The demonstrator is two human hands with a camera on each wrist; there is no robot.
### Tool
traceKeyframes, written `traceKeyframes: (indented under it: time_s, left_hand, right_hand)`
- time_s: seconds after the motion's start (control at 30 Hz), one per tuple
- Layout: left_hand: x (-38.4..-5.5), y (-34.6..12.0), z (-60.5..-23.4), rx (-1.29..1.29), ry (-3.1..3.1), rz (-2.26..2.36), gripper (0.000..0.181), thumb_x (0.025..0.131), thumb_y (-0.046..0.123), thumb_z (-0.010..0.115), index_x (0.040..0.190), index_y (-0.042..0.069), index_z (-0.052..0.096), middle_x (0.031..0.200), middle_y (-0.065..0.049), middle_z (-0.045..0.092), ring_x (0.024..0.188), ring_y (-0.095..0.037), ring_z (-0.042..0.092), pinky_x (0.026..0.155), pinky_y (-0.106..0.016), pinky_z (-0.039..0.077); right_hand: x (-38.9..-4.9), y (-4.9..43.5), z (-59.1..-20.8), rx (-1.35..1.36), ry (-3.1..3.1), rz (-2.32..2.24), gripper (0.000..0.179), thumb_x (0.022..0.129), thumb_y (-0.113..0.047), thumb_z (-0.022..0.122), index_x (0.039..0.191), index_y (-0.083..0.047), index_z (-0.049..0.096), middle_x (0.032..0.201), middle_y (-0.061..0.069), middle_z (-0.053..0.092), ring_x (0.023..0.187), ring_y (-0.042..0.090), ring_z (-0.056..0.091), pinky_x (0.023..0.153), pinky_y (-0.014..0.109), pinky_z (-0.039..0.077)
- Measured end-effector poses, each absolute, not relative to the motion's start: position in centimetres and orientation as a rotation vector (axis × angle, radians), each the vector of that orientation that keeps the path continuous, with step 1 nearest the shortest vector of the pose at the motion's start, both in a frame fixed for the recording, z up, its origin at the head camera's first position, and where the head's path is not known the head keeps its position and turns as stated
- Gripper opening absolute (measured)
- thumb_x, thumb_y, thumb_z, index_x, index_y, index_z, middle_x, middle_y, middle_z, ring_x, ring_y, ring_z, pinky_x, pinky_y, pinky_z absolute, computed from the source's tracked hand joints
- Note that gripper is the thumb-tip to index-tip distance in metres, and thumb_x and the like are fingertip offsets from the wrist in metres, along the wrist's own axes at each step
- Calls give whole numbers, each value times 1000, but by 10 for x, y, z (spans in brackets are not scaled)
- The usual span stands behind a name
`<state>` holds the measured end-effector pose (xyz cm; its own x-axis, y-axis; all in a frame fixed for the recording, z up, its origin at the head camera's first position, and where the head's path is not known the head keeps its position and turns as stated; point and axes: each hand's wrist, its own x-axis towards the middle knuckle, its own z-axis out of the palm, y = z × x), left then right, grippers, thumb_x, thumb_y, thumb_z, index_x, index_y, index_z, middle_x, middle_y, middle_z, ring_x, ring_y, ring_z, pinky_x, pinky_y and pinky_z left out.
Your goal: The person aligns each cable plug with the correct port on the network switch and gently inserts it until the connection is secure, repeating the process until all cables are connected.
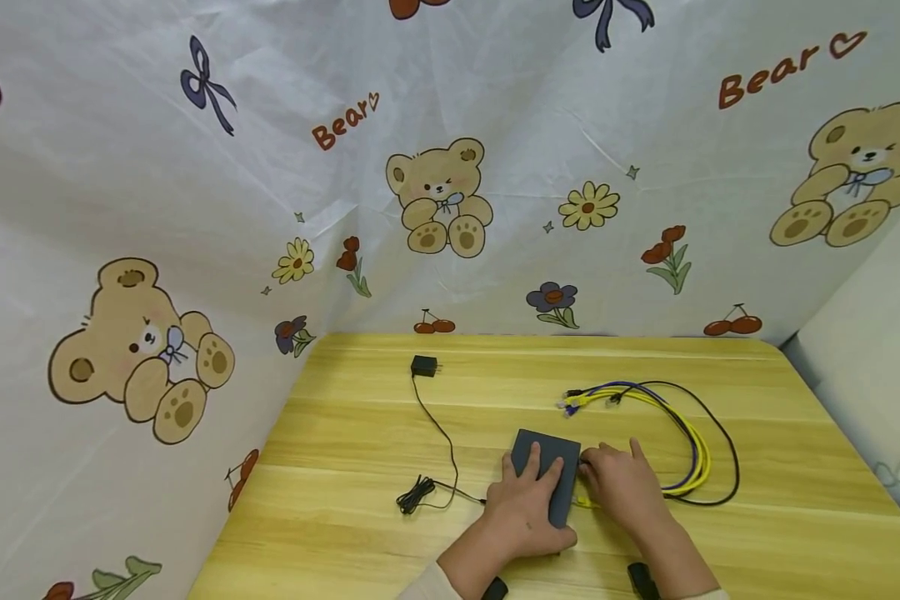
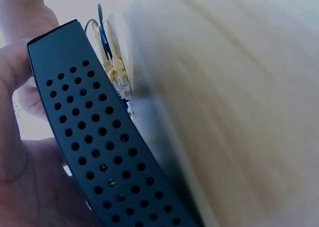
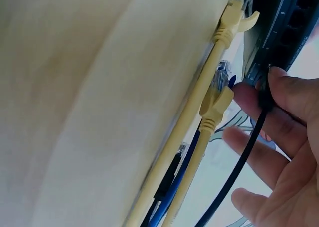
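A dark network switch [image 1: 566, 492] lies flat on the table, its perforated side [image 2: 94, 117] facing the left wrist camera. My left hand [image 1: 521, 508] rests on its top with fingers spread and straight, the thumb near the close right corner. At the switch's right side, where the row of ports [image 3: 299, 18] shows, my right hand [image 1: 622, 483] pinches the plug of a black network cable [image 3: 232, 174] between thumb and forefinger. The plug meets the far end of that port side; my fingers hide how deep it sits. A yellow cable's plug [image 3: 232, 20] stands by another port.
Yellow, blue and black network cables [image 1: 701, 467] curve over the table's right side, their loose plugs [image 1: 570, 404] bunched behind. Left of the switch, a black power adapter [image 1: 423, 366] trails a thin cord with a tied coil [image 1: 416, 495] towards the switch. A bear-print cloth [image 1: 495, 292] hangs behind.
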<state>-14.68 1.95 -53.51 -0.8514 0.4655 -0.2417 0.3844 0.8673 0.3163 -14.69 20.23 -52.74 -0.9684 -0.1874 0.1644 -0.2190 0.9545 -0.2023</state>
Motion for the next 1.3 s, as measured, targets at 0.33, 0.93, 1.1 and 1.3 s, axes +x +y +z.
traceKeyframes:
  time_s: [0.33,0.93,1.1,1.3]
  left_hand:
    - [-148,16,-532,651,2742,401,95,76,70,66,156,44,23,166,-2,18,144,-52,24,83,-58,49]
    - [-151,17,-534,681,2759,484,91,74,69,67,153,47,28,164,2,25,141,-54,30,75,-58,50]
    - [-151,18,-535,626,2761,480,91,73,69,69,152,49,29,164,4,24,143,-51,28,75,-58,50]
    - [-152,15,-535,588,2755,522,90,74,67,70,152,51,28,164,7,22,144,-50,27,78,-61,48]
  right_hand:
    - [-152,198,-531,423,-2849,291,8,86,-9,76,93,-5,74,95,12,76,107,35,69,102,64,39]
    - [-150,194,-527,372,-2765,464,8,85,0,76,87,-2,68,73,6,68,67,25,69,98,63,42]
    - [-149,195,-524,326,-2852,517,8,87,-4,74,94,-2,73,89,12,74,87,34,72,100,67,38]
    - [-150,205,-525,278,-2941,543,26,86,-14,77,109,-2,73,108,16,73,116,49,59,101,71,33]
